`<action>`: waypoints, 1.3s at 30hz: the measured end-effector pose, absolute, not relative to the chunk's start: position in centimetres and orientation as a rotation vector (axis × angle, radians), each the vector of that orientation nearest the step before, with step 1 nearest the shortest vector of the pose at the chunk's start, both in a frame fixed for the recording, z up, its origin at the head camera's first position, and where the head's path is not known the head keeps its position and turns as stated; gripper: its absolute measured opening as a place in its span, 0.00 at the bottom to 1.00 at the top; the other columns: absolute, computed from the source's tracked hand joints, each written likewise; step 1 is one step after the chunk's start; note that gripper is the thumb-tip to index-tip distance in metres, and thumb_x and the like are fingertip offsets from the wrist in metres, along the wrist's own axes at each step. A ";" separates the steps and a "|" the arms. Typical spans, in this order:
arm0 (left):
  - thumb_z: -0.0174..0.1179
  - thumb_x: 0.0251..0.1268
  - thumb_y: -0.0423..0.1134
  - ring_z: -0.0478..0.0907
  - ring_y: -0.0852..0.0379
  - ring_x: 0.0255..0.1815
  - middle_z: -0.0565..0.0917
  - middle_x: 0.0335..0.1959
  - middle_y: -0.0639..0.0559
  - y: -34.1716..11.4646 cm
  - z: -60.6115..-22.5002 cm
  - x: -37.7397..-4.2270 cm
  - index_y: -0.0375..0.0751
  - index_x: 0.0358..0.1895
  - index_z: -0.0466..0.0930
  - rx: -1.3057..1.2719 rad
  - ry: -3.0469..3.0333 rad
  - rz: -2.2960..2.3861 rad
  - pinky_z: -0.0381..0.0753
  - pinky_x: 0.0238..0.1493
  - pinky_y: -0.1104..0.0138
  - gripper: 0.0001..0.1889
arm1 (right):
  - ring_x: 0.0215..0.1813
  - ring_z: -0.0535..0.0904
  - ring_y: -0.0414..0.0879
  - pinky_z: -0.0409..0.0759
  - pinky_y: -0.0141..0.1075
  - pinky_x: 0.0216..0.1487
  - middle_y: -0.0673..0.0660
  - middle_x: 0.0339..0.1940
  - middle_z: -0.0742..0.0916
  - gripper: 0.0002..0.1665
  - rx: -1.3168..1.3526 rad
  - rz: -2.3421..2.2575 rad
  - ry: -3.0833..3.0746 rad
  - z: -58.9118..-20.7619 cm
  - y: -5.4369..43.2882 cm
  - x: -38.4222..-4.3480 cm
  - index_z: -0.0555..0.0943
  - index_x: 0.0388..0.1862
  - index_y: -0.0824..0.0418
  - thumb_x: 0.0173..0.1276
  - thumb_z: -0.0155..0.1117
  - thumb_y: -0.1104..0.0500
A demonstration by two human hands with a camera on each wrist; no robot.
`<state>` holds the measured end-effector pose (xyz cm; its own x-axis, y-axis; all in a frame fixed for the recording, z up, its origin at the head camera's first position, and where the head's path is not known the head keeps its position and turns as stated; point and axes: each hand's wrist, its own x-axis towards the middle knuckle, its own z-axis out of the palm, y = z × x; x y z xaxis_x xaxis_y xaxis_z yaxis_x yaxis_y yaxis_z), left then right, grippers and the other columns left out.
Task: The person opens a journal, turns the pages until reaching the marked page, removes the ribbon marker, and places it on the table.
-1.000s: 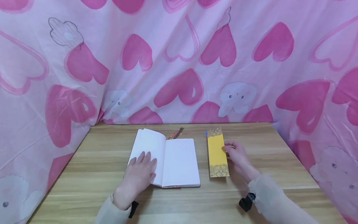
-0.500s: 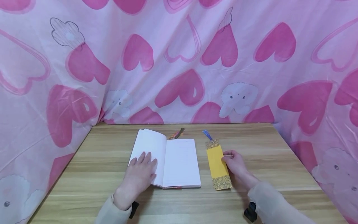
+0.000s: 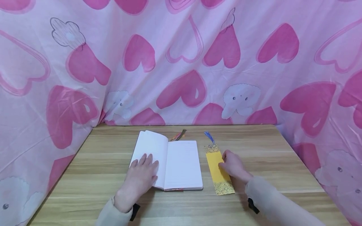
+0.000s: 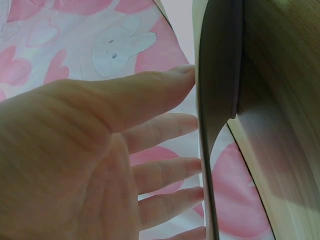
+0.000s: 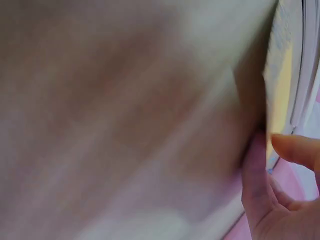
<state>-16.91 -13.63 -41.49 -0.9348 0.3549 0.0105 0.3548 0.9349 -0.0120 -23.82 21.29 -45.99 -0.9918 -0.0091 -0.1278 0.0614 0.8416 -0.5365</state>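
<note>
An open notebook [image 3: 183, 164] with blank-looking pages lies left of the table's middle. My left hand [image 3: 140, 178] rests on its left page; the left wrist view shows the fingertips [image 4: 187, 165] touching the paper with the fingers extended. To the right of the notebook, my right hand [image 3: 234, 165] pinches the right edge of a yellow bookmark [image 3: 216, 166]. Ornate patterned bands cross both ends of the bookmark, and a blue tassel [image 3: 209, 137] extends from its far end. In the right wrist view the bookmark [image 5: 281, 95] sits between thumb and finger, low over the wood.
Brown and orange-red tassels [image 3: 178, 135] stick out beyond the notebook's far edge; what they hang from is hidden. The wooden table [image 3: 107, 147] is bounded by a pink heart-patterned cloth [image 3: 181, 91] at the back and both sides.
My right hand has brought the bookmark nearer to me and lowered it, then slightly left. It now tilts, and its blue tassel has come into full view. My left hand stays put.
</note>
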 end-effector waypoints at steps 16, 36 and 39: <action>0.67 0.61 0.47 0.65 0.36 0.68 0.71 0.65 0.36 -13.8 -41.3 -17.0 0.42 0.60 0.77 -0.537 -3.109 0.005 0.66 0.62 0.40 0.25 | 0.19 0.75 0.48 0.75 0.36 0.18 0.58 0.23 0.78 0.12 -0.012 -0.695 2.741 -45.4 20.5 -25.4 0.71 0.34 0.62 0.63 0.67 0.60; 0.67 0.62 0.47 0.64 0.37 0.69 0.70 0.67 0.37 -13.9 -41.3 -17.0 0.42 0.62 0.76 -0.544 -3.122 -0.027 0.65 0.63 0.42 0.26 | 0.69 0.61 0.68 0.69 0.64 0.59 0.72 0.69 0.64 0.41 -0.358 -0.932 2.895 -42.7 17.1 -23.0 0.64 0.73 0.61 0.66 0.68 0.51; 0.67 0.62 0.47 0.64 0.37 0.69 0.70 0.67 0.37 -13.9 -41.1 -16.9 0.41 0.62 0.76 -0.537 -3.130 -0.029 0.65 0.63 0.41 0.27 | 0.73 0.53 0.68 0.65 0.67 0.61 0.71 0.74 0.57 0.46 -0.363 -0.999 2.879 -42.9 16.6 -22.6 0.61 0.75 0.59 0.63 0.71 0.49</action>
<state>-16.93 -13.91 -41.09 -0.9423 0.3332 -0.0308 0.3326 0.9428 0.0239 -22.57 16.63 -42.85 -0.9694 -0.2452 0.0089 -0.1980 0.7603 -0.6186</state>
